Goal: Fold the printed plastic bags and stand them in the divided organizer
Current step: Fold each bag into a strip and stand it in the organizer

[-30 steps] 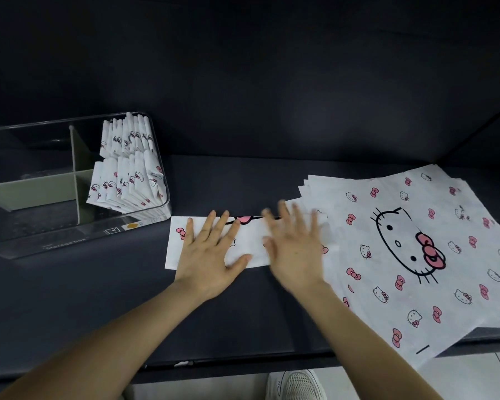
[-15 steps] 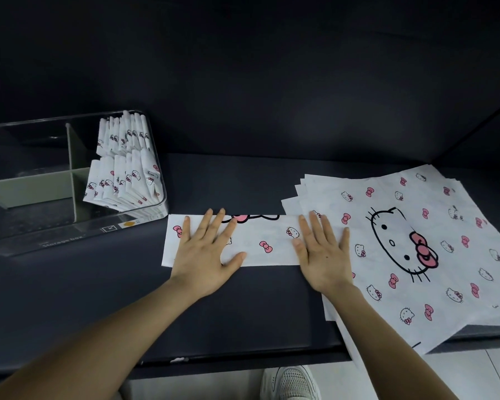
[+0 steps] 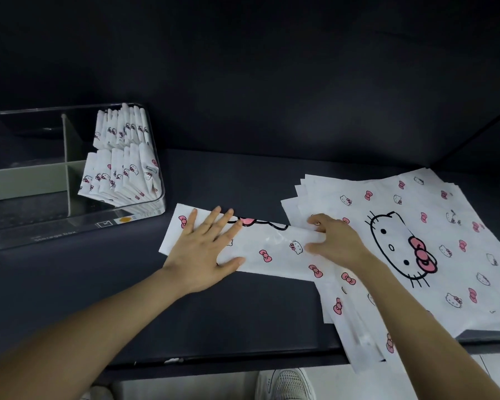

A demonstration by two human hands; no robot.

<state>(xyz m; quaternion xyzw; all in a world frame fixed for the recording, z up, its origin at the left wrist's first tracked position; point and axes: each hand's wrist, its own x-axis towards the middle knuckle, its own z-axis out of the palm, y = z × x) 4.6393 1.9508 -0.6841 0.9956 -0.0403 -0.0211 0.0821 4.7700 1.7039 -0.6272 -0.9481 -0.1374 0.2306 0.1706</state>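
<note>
Your right hand (image 3: 334, 243), flat before, now curls to pinch the folded bag (image 3: 272, 251); your left hand (image 3: 204, 251) presses it flat.

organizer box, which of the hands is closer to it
Left. The left hand presses flat on the folded bag at its end just right of the organizer. The right hand grips the bag's other end, by the unfolded stack, farther off.

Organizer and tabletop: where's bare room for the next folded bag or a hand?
Both left compartments of the organizer are bare; the right two are packed with folded bags. Bare tabletop lies between organizer and near edge, and behind the folded bag strip. Crowded right: the flat bag stack.
</note>
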